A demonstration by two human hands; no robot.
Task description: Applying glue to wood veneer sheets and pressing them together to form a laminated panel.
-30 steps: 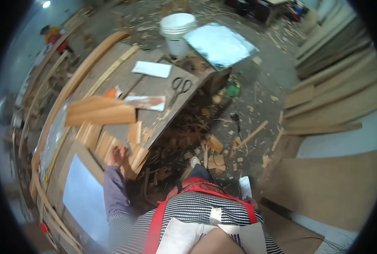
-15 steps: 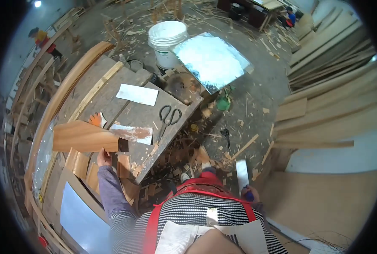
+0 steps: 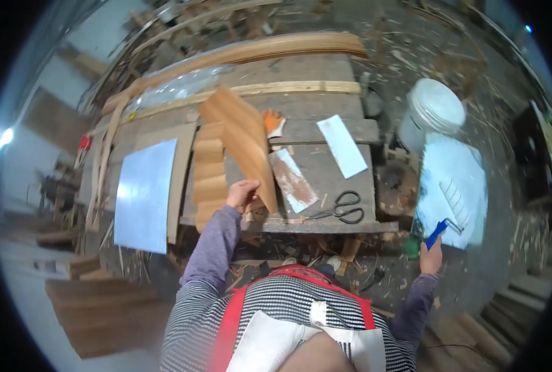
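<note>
Two hands busy, left hand [image 3: 242, 193] fingers gripping wooden board [image 3: 242, 139], right hand [image 3: 431, 259] clamped on paint roller [image 3: 444, 218]

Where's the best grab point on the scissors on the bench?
Take the scissors by the black loop handles at the right end, coming from above: they lie flat near the workbench's front edge, blades pointing left toward the left hand, handles clear.

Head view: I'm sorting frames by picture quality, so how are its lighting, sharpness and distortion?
Head view: even, soft light with no hard shadows; a bright lamp glare at the left rim; fisheye bend curves the grey wooden workbench edges, with black corners; the left hand on the tan wooden board and the right hand on the blue-handled paint roller look fairly sharp; the rim is smeared.
</note>
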